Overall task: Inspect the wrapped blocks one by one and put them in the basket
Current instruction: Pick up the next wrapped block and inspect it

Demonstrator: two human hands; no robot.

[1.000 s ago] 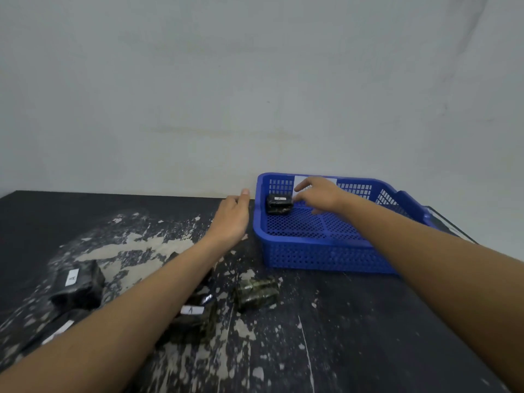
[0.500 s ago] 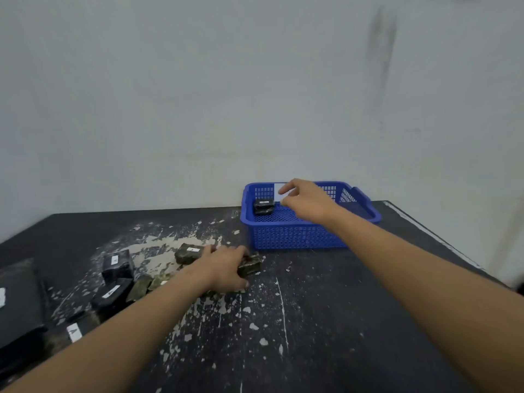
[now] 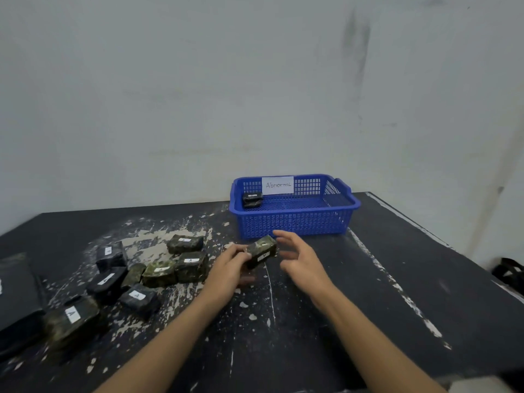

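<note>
Just before the basket (image 3: 295, 222), the left hand (image 3: 226, 268) grips a wrapped block (image 3: 262, 251), seemingly lifted off the worktop (image 3: 368, 293); the right hand (image 3: 300, 259) hovers spread beside it, bare room rightward.

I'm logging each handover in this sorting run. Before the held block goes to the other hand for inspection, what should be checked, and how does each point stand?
1. Left hand grips the wrapped block: ok, fingers closed on its left end, block lifted off the table.
2. Right hand free to receive: ok, open, beside the block, not touching it.
3. Block's label readable: cannot tell, a white tag shows but is too small.
4. Blue basket has room: ok, only one block in its far left corner.
5. Basket sign: ok, reads "Abnormal".
</note>
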